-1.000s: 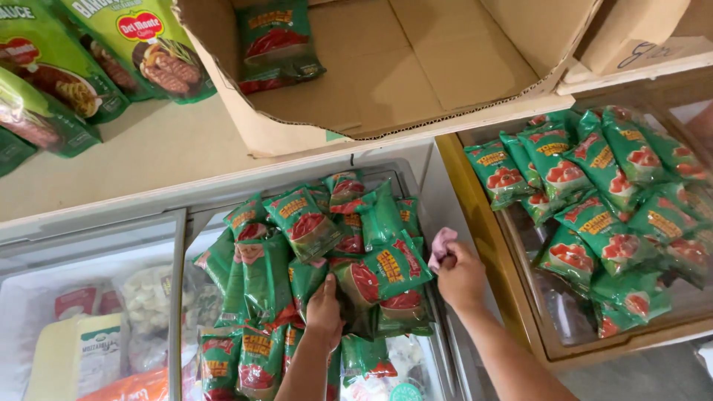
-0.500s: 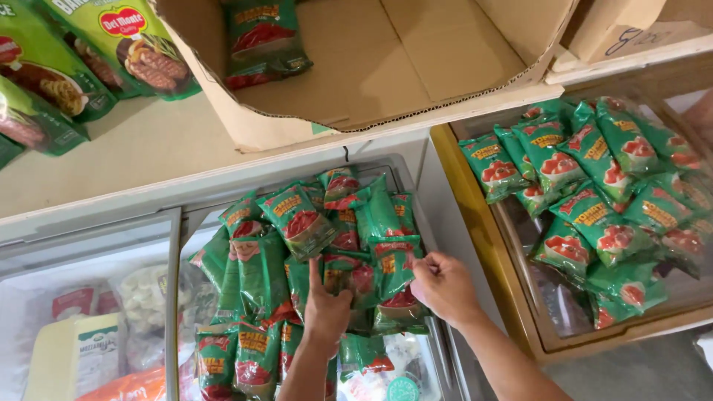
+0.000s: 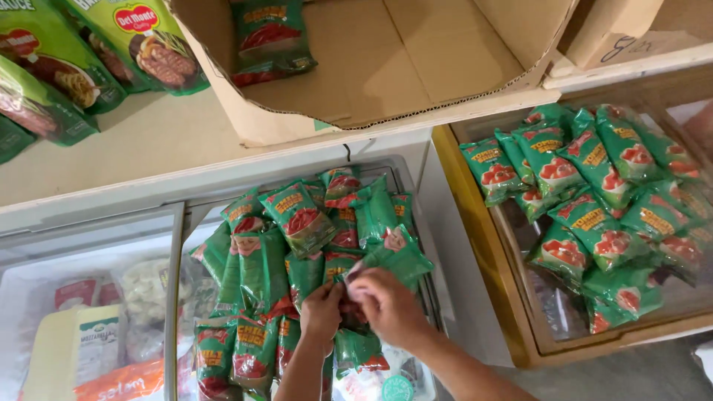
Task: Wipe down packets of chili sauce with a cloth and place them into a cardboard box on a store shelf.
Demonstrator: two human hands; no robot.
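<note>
Both my hands meet over a pile of green and red packets stacked in an open chest freezer. My left hand grips the edge of a packet in the middle of the pile. My right hand is closed on a green packet that sticks up toward the right. The fingers of both hands touch each other above the pile. My forearms come in from the bottom edge.
A wooden-framed glass case at the right carries more green packets. An open cardboard box with one packet stands on the shelf above. Green sauce pouches lie at the top left. Other frozen goods sit under the freezer's left lid.
My right hand has come left from the pile's right edge to the middle and now meets my left hand on the packets. The view has shifted slightly.
</note>
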